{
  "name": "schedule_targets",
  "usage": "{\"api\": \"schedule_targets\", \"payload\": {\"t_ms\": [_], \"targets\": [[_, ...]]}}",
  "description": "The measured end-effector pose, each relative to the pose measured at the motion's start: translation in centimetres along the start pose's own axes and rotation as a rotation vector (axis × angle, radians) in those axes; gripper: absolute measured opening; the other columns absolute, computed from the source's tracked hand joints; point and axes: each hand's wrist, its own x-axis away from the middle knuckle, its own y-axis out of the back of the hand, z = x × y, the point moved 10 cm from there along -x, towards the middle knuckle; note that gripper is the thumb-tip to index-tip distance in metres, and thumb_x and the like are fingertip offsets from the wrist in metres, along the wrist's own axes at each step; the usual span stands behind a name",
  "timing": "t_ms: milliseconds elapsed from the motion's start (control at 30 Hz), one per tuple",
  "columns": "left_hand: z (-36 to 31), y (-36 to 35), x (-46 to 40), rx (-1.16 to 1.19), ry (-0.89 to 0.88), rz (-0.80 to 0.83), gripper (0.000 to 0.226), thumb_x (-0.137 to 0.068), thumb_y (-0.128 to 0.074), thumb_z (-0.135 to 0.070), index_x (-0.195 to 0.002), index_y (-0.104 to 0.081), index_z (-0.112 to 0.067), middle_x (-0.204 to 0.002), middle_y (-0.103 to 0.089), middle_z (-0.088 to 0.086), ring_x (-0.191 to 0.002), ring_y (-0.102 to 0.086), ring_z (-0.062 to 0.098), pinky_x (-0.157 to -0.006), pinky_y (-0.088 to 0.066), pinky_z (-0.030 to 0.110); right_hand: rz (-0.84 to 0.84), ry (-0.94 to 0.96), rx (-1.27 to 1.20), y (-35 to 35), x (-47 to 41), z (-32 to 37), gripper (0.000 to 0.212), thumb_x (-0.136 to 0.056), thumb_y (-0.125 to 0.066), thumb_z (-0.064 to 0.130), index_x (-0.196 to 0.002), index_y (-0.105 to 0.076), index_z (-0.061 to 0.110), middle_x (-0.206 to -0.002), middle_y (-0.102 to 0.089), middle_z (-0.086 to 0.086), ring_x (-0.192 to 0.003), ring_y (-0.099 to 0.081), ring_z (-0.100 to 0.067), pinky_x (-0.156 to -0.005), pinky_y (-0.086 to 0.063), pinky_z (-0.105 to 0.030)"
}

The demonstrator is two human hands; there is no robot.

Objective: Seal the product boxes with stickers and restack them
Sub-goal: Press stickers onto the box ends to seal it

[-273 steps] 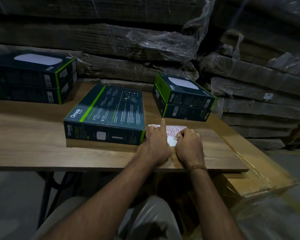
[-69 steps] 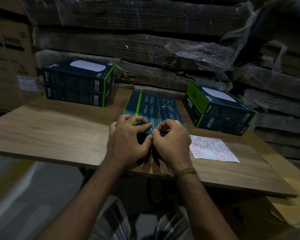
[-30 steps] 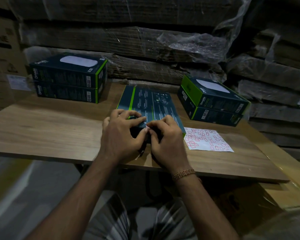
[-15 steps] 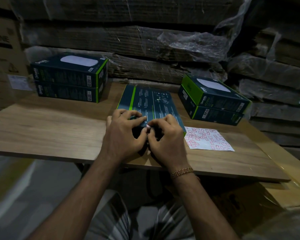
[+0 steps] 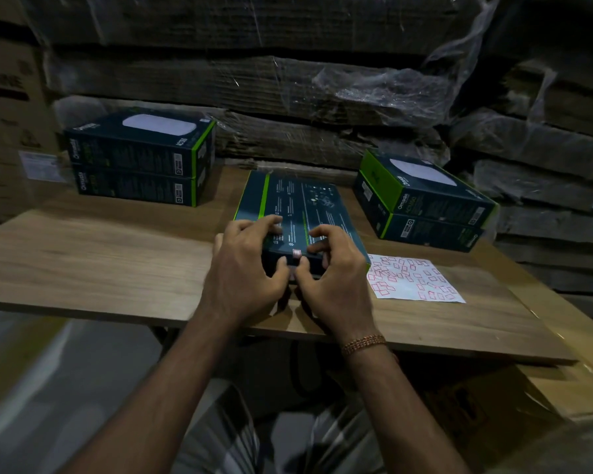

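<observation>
Two stacked boxes [image 5: 134, 159] sit at the desk's [image 5: 83, 265] far left. At centre, the left hand [image 5: 245, 271] and right hand [image 5: 332, 278] grip a flat box [image 5: 295, 200], thumbs beside a small sticker [image 5: 296, 253] on its near edge. A sticker sheet [image 5: 413, 280] lies just right, before another stack [image 5: 421, 203].

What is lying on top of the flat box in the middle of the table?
On the flat box, both hands rest: left hand, right hand. A small sticker sits at its near edge. The lower front face is covered.
</observation>
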Motion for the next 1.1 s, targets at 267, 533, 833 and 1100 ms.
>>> {"api": "schedule_targets", "payload": {"t_ms": [267,533,833,1100], "targets": [[1.2,-0.1,-0.3,0.161,0.089,-0.008,0.076,-0.078,-0.062,-0.02,-0.15,-0.04,-0.035,-0.126,-0.06,-0.025,-0.126,-0.054,0.015,-0.096,-0.057,0.054,-0.117,0.0,0.055,1.1,0.7,-0.4,0.056,-0.086,-0.066,-0.002,-0.138,-0.057,0.016,-0.11,-0.053,0.01,-0.101,-0.055,-0.014,-0.083,-0.051,-0.027],[2.9,1.8,-0.2,0.342,0.213,-0.189,0.053,-0.085,-0.04,-0.009,-0.129,-0.052,-0.035,-0.121,-0.07,-0.005,-0.11,-0.065,0.013,-0.073,-0.05,0.027,-0.037,0.142,0.209,0.3,1.0,0.5,0.038,-0.079,-0.063,0.006,-0.113,-0.075,0.018,-0.108,-0.062,0.0,-0.108,-0.054,-0.023,-0.088,-0.043,-0.039],[2.9,1.6,-0.2,0.328,0.218,-0.183,0.047,-0.086,-0.037,-0.012,-0.125,-0.053,-0.034,-0.118,-0.067,-0.003,-0.106,-0.063,0.01,-0.073,-0.06,0.04,0.082,0.101,0.303,-0.8,0.8,0.4,0.047,-0.08,-0.064,0.012,-0.125,-0.07,0.023,-0.118,-0.054,-0.001,-0.113,-0.051,-0.022,-0.095,-0.039,-0.038],[1.9,1.5,-0.2,0.219,0.164,-0.159,0.037,-0.095,-0.048,-0.027,-0.131,-0.057,-0.025,-0.119,-0.058,-0.002,-0.104,-0.061,0.009,-0.084,-0.058,0.035,0.127,0.051,0.259,-1.1,0.6,-0.1,0.049,-0.087,-0.065,0.022,-0.136,-0.069,0.026,-0.119,-0.049,0.005,-0.115,-0.046,-0.016,-0.099,-0.044,-0.039]]}}
